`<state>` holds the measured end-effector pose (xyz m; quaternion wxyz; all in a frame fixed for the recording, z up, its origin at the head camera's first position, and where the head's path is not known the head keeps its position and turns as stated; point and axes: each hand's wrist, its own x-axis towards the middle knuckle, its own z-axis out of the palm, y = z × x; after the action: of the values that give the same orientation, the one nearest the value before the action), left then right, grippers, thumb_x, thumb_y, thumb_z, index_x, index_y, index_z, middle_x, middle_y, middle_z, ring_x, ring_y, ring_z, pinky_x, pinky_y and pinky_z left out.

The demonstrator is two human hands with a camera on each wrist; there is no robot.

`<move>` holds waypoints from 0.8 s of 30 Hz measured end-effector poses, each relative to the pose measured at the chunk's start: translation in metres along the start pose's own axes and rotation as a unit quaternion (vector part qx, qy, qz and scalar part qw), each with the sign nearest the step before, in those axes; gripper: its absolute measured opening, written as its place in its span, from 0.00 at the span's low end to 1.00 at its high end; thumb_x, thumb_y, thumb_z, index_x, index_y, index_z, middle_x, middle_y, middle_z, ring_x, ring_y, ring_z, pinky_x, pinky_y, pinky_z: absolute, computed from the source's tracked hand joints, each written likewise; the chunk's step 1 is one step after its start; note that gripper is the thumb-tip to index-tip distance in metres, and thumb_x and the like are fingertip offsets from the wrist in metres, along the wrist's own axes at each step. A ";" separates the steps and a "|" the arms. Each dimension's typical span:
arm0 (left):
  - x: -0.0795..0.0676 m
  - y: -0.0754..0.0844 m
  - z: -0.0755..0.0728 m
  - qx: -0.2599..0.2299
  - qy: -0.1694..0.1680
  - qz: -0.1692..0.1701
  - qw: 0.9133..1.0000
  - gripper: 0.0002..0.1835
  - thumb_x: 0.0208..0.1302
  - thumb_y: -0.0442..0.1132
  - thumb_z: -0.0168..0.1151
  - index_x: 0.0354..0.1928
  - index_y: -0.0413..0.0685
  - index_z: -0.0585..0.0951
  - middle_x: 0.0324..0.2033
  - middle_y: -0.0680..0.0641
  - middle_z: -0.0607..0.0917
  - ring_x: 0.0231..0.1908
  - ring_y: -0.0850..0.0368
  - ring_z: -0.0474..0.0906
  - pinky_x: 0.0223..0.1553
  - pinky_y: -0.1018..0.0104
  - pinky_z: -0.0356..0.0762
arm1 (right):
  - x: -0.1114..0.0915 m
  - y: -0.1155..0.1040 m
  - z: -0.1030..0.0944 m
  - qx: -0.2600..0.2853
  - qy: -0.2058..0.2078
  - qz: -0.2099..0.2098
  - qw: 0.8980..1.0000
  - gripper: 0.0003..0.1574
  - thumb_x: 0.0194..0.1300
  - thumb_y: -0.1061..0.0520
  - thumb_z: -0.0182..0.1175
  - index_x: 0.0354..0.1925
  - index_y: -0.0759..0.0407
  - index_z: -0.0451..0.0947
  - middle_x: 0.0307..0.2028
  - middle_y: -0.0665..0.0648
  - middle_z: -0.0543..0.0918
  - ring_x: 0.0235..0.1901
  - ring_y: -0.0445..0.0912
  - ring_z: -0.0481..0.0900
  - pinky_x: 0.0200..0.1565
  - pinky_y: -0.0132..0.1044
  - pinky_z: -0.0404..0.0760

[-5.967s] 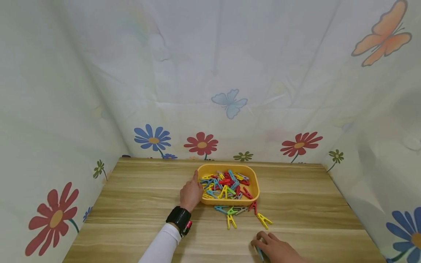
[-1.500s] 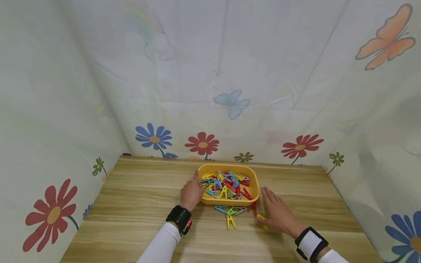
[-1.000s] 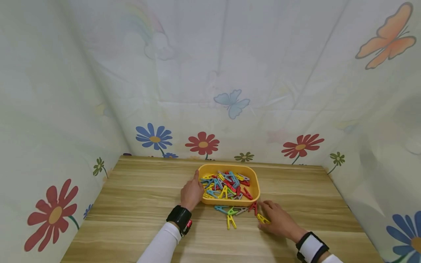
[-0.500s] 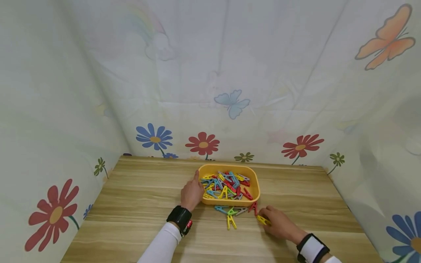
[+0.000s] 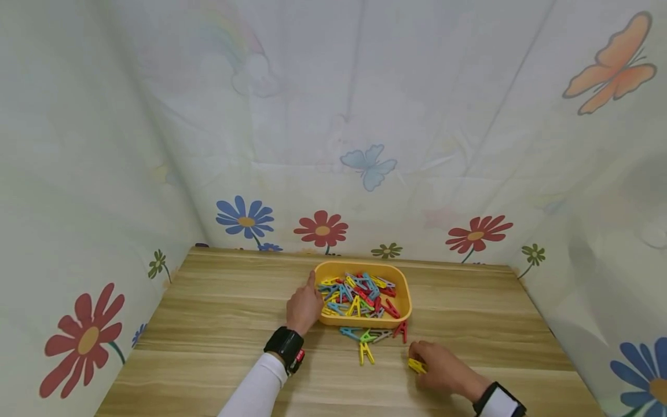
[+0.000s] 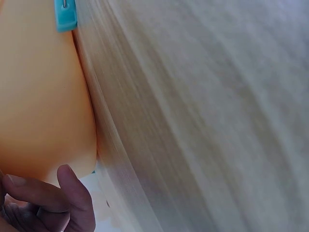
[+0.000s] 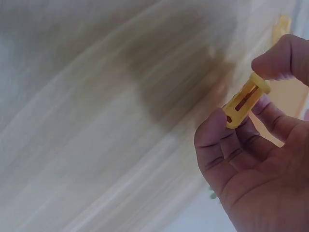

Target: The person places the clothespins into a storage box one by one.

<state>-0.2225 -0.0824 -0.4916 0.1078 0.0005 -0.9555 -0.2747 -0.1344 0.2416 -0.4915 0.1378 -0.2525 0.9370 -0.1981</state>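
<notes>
A yellow plastic tray [image 5: 403,289] of clothespins stands at the back of the table. My left hand [image 5: 304,308] touches its left end, the index finger straight along the rim; in the left wrist view the other fingers [image 6: 38,198] are bent beside the tray's wall [image 6: 43,106]. To the right and in front of the tray, my right hand [image 5: 440,368] pinches a yellow clothespin [image 7: 244,104] between thumb and fingertips, above the table. Loose on the wood lie a blue clothespin [image 5: 350,332], a green one [image 5: 367,336], a grey one [image 5: 383,335], a red one [image 5: 401,331] and another yellow one [image 5: 366,352].
The wood-grain table [image 5: 234,324] meets a pale cloth backdrop [image 5: 292,116] printed with flowers and butterflies at the back and sides. Black straps sit on both wrists. A mixed heap of coloured clothespins [image 5: 356,305] fills much of the tray.
My right hand has closed on the yellow clothespin beside the red one and drawn it toward me. Earlier it held a blue one near the front. The left hand and tray stay put.
</notes>
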 end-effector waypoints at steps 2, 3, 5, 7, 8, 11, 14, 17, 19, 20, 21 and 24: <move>0.000 0.000 0.001 -0.002 -0.002 -0.002 1.000 0.30 0.65 0.40 0.52 0.68 0.47 0.58 0.11 0.50 0.69 0.10 0.56 0.64 0.12 0.61 0.64 | -0.003 -0.007 -0.001 0.008 -0.007 0.001 1.000 0.17 0.43 0.57 0.66 0.33 0.47 0.70 0.27 0.45 0.70 0.25 0.41 0.67 0.28 0.39 0.69; 0.001 0.000 0.001 -0.004 -0.003 -0.003 1.000 0.30 0.65 0.40 0.52 0.68 0.47 0.58 0.11 0.50 0.69 0.10 0.56 0.64 0.12 0.61 0.64 | -0.005 -0.011 -0.002 0.008 -0.009 0.000 1.000 0.17 0.44 0.57 0.66 0.33 0.47 0.70 0.27 0.45 0.70 0.25 0.41 0.67 0.28 0.39 0.69; 0.001 -0.001 0.002 -0.007 -0.003 -0.003 1.000 0.30 0.65 0.40 0.52 0.68 0.47 0.58 0.11 0.50 0.69 0.10 0.56 0.64 0.12 0.61 0.63 | -0.008 -0.019 -0.004 0.005 -0.013 -0.005 1.000 0.17 0.44 0.57 0.66 0.33 0.47 0.70 0.27 0.45 0.70 0.26 0.41 0.67 0.28 0.39 0.69; 0.001 -0.001 0.003 -0.007 -0.004 -0.002 1.000 0.31 0.65 0.40 0.52 0.69 0.47 0.58 0.10 0.50 0.69 0.10 0.56 0.64 0.12 0.61 0.62 | -0.009 -0.026 -0.007 0.002 -0.018 -0.007 1.000 0.17 0.45 0.57 0.65 0.34 0.46 0.71 0.28 0.44 0.70 0.26 0.40 0.67 0.29 0.39 0.70; 0.001 -0.002 0.003 -0.005 -0.004 -0.002 1.000 0.31 0.65 0.40 0.52 0.69 0.47 0.57 0.10 0.50 0.69 0.10 0.56 0.64 0.12 0.62 0.62 | -0.010 -0.029 -0.008 0.000 -0.021 -0.008 1.000 0.17 0.46 0.56 0.65 0.35 0.46 0.71 0.28 0.43 0.70 0.27 0.40 0.67 0.29 0.39 0.70; 0.001 -0.003 0.004 -0.002 -0.002 -0.002 1.000 0.31 0.65 0.40 0.52 0.69 0.47 0.57 0.10 0.50 0.69 0.10 0.56 0.64 0.11 0.62 0.62 | -0.010 -0.039 -0.014 -0.003 -0.022 -0.022 1.000 0.17 0.47 0.57 0.65 0.36 0.46 0.71 0.29 0.43 0.70 0.27 0.39 0.68 0.29 0.38 0.71; 0.001 -0.002 0.003 -0.002 0.000 -0.002 1.000 0.30 0.65 0.40 0.52 0.69 0.47 0.58 0.10 0.50 0.68 0.10 0.56 0.64 0.11 0.61 0.63 | -0.009 -0.046 -0.020 -0.010 -0.011 -0.045 0.999 0.17 0.48 0.57 0.64 0.37 0.46 0.71 0.30 0.42 0.69 0.27 0.38 0.68 0.29 0.38 0.71; 0.001 -0.002 0.004 0.000 0.003 0.000 1.000 0.30 0.65 0.40 0.52 0.68 0.47 0.58 0.10 0.50 0.68 0.10 0.56 0.64 0.11 0.61 0.64 | -0.008 -0.052 -0.029 -0.016 0.002 -0.065 0.998 0.17 0.48 0.58 0.64 0.38 0.48 0.71 0.31 0.42 0.69 0.28 0.38 0.68 0.29 0.37 0.72; 0.001 -0.002 0.004 0.001 0.003 0.001 1.000 0.30 0.65 0.40 0.52 0.68 0.47 0.58 0.10 0.50 0.68 0.10 0.56 0.64 0.11 0.61 0.64 | -0.007 -0.056 -0.035 -0.023 0.013 -0.072 0.997 0.18 0.48 0.58 0.63 0.39 0.48 0.71 0.31 0.43 0.69 0.28 0.39 0.68 0.30 0.37 0.72; 0.001 -0.002 0.004 0.000 0.003 0.001 1.000 0.30 0.65 0.40 0.52 0.68 0.47 0.58 0.10 0.50 0.68 0.10 0.56 0.64 0.11 0.60 0.64 | -0.006 -0.057 -0.038 -0.024 0.018 -0.074 0.997 0.18 0.48 0.58 0.63 0.39 0.48 0.71 0.32 0.43 0.69 0.28 0.39 0.68 0.30 0.37 0.72; 0.001 -0.002 0.004 0.000 0.003 0.001 1.000 0.30 0.65 0.40 0.52 0.68 0.47 0.58 0.10 0.50 0.68 0.10 0.56 0.64 0.11 0.60 0.64 | -0.006 -0.059 -0.041 -0.022 0.024 -0.078 0.996 0.19 0.48 0.58 0.63 0.40 0.48 0.71 0.33 0.43 0.70 0.29 0.39 0.68 0.30 0.37 0.72; 0.001 -0.002 0.004 -0.005 0.002 -0.003 1.000 0.30 0.65 0.40 0.52 0.68 0.47 0.58 0.10 0.50 0.68 0.10 0.56 0.64 0.11 0.60 0.64 | -0.001 -0.066 -0.051 -0.034 0.047 -0.089 0.994 0.20 0.48 0.57 0.62 0.42 0.49 0.72 0.34 0.44 0.70 0.31 0.40 0.68 0.32 0.37 0.73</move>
<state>-0.2243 -0.0816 -0.4957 0.1090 0.0031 -0.9539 -0.2796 -0.1241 0.2053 -0.4175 0.0668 -0.3295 0.9225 -0.1894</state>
